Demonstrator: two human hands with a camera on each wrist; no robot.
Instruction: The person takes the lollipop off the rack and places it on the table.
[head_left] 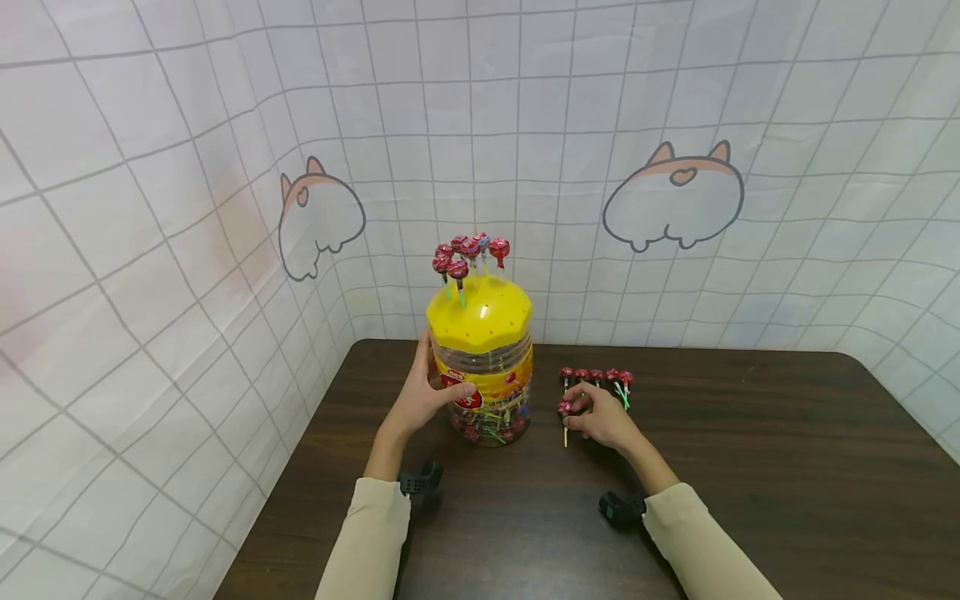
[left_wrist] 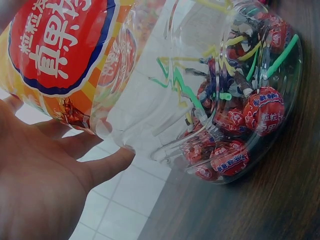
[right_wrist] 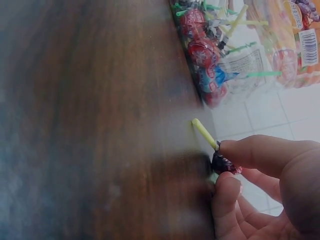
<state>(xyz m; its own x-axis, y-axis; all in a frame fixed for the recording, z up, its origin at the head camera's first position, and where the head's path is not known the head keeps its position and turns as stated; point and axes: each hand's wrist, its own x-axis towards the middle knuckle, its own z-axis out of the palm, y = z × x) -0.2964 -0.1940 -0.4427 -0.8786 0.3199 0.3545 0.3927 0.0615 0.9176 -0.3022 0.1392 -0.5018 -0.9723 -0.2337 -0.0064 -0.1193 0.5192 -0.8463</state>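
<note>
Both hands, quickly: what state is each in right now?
Left hand: holding the candy jar by its side.
Right hand: pinching a yellow-stick lollipop.

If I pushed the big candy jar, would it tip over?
The jar might tip if pushed near the top, since it's taller than wide. Lollipops heaped at the bottom probably help steady it. Its shiny yellow lid may feel slippery.

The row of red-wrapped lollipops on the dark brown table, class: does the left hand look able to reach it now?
Probably not directly: the left hand holds the clear plastic, yellow-lidded jar, which stands between it and the row of lollipops.
</note>
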